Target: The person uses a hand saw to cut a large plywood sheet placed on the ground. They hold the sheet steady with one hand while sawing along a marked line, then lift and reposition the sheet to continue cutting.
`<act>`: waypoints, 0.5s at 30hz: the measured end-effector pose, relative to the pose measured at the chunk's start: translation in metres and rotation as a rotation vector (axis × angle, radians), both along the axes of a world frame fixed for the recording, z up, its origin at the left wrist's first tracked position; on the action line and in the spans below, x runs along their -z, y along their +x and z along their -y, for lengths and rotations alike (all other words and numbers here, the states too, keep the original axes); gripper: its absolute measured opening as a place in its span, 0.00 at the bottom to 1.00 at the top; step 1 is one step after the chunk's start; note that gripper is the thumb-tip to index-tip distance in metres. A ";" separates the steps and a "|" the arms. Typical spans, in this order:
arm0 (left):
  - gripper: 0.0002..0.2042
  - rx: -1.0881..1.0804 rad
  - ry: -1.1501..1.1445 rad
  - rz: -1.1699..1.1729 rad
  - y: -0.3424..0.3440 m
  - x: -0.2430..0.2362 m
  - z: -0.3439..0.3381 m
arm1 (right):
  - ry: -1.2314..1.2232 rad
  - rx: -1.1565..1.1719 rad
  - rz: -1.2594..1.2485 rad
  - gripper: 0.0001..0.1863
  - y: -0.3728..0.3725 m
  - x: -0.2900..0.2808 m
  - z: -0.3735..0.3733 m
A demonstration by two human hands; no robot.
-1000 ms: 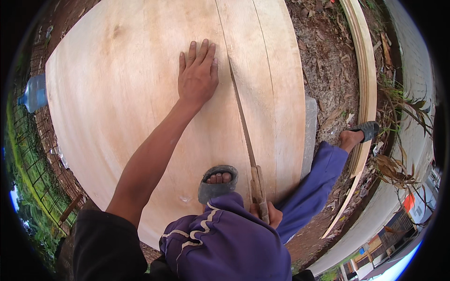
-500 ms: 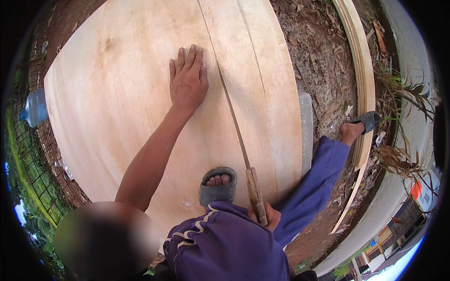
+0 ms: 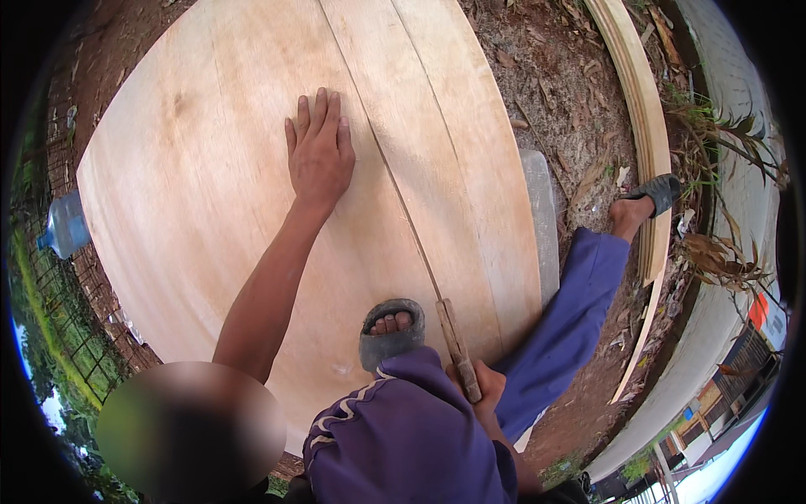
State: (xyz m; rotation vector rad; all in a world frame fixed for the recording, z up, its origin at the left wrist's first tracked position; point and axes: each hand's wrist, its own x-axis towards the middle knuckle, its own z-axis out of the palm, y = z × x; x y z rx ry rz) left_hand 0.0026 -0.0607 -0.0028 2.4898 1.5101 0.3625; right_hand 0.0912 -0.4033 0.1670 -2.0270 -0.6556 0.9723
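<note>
My left hand [image 3: 321, 168] lies flat on a broad pale plywood sheet [image 3: 210, 227], fingers spread, just left of a long straight cut in it. My right hand [image 3: 484, 384] is wrapped round the worn wooden handle of a handsaw [image 3: 453, 340], partly hidden behind my raised leg. The thin blade, seen nearly edge-on, runs away from the handle along the cut line; where it ends I cannot tell. My left foot, in a dark rubber sandal [image 3: 388, 340], presses on the sheet left of the saw. A second thin line runs along the sheet farther right.
Long wooden boards [image 3: 642, 134] lie on the soil at the right, with my other sandalled foot [image 3: 659, 195] on them. A grey block [image 3: 541, 210] shows under the sheet's right edge. A blue plastic water jug [image 3: 65, 225] and a wire fence [image 3: 63, 311] are at the left.
The view has shifted slightly, and the sheet and my left hand appear a little farther left. More of my right forearm shows behind the leg, and my grip on the saw is unchanged.
</note>
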 end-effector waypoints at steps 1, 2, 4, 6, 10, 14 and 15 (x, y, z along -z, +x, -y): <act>0.23 -0.005 -0.022 -0.008 -0.001 0.001 0.003 | 0.005 0.026 -0.022 0.11 -0.002 0.006 -0.010; 0.23 -0.008 -0.027 -0.008 0.002 0.003 0.001 | 0.020 0.045 -0.098 0.11 0.002 0.017 -0.042; 0.23 -0.008 -0.022 -0.008 0.004 0.001 -0.001 | -0.048 0.180 -0.291 0.11 0.003 0.047 -0.116; 0.23 0.000 -0.001 -0.010 0.001 0.001 -0.002 | -0.060 0.124 -0.233 0.12 0.010 0.052 -0.139; 0.23 0.003 -0.007 0.010 -0.003 0.005 -0.001 | -0.033 -0.009 -0.047 0.08 0.004 0.015 -0.048; 0.22 -0.016 -0.006 0.009 -0.001 0.003 -0.001 | -0.038 -0.016 -0.020 0.05 0.000 -0.008 0.015; 0.22 -0.010 -0.012 0.013 0.000 0.003 0.002 | -0.049 0.028 -0.064 0.05 -0.004 -0.008 0.019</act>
